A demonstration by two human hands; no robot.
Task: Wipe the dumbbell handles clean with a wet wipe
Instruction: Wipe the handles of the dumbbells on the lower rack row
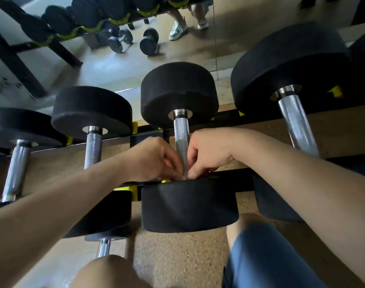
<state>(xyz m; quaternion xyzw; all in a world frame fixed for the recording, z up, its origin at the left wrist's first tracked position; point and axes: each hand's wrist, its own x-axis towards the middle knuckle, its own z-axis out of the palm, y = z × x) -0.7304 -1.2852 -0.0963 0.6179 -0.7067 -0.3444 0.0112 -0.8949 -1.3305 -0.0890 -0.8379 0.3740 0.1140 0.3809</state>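
A black dumbbell lies on the rack straight ahead, its knurled steel handle running from the far head to the near head. My left hand and my right hand meet at the near end of that handle, one on each side, with fingers curled in around the bar. The fingertips are bunched down where the handle enters the near head. No wet wipe shows between the fingers; anything held there is hidden.
More dumbbells lie on the same black and yellow rack: one handle to the left, another at far left, a larger one to the right. A mirror behind reflects racked dumbbells and a person's shoes. My knees are below.
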